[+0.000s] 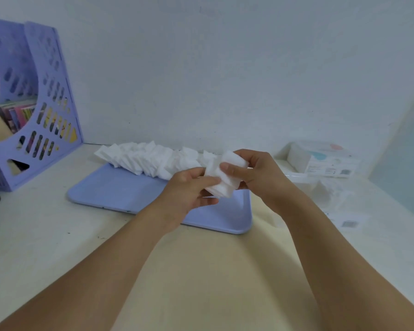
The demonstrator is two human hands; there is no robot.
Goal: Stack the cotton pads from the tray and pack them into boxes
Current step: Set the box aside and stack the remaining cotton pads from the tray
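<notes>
Gripping a stack of cotton pads (221, 179) between them, the left hand (189, 189) and right hand (253, 173) hold it above the lilac tray (120, 187), where a loose row of pads (148, 158) lies along the far edge, boxes (320, 158) standing to the right on the desk (46, 235).

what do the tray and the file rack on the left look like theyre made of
Tray: seemingly moulded plastic, smooth matte lilac, with rounded corners and a raised lip. File rack: probably rigid plastic too, the same lilac, its thin walls pierced with cut-out slots.
</notes>
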